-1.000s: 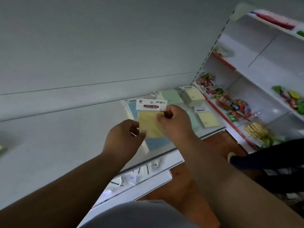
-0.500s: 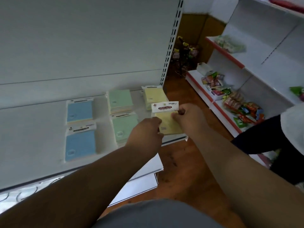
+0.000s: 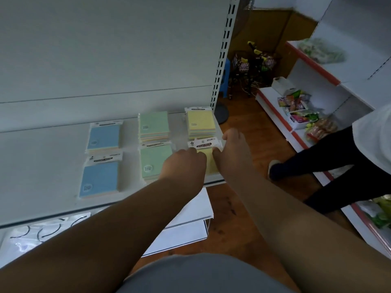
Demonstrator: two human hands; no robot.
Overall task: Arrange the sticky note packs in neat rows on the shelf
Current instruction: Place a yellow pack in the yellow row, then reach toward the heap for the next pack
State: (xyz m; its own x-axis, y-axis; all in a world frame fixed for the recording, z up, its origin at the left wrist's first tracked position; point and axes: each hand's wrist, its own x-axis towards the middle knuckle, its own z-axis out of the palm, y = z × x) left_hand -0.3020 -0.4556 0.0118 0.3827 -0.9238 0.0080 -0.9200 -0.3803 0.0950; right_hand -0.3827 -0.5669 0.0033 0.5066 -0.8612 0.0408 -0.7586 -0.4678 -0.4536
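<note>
Head view: both forearms reach fwd from the near edge to the shelf's (image 3: 42, 166) right end.
L hand (image 3: 186, 166): knuckles up, fingers curled down onto left edge of the yellow pack (image 3: 208, 157); grips it.
R hand (image 3: 232, 149): wrist angled in, fingers curled on pack's right edge & header card, pinching it.
Yellow pack: flat or nearly flat at near-right of shelf, just in front of the yellow stack (image 3: 201, 123); can't tell if fully down.
Other packs: 2 blue packs (image 3: 101, 157) at left, near & far; 2 green packs (image 3: 154, 144) in the middle, near & far.
Bystander: dark-trousered legs (image 3: 317, 166) at right, by the snack shelving (image 3: 300, 111).
</note>
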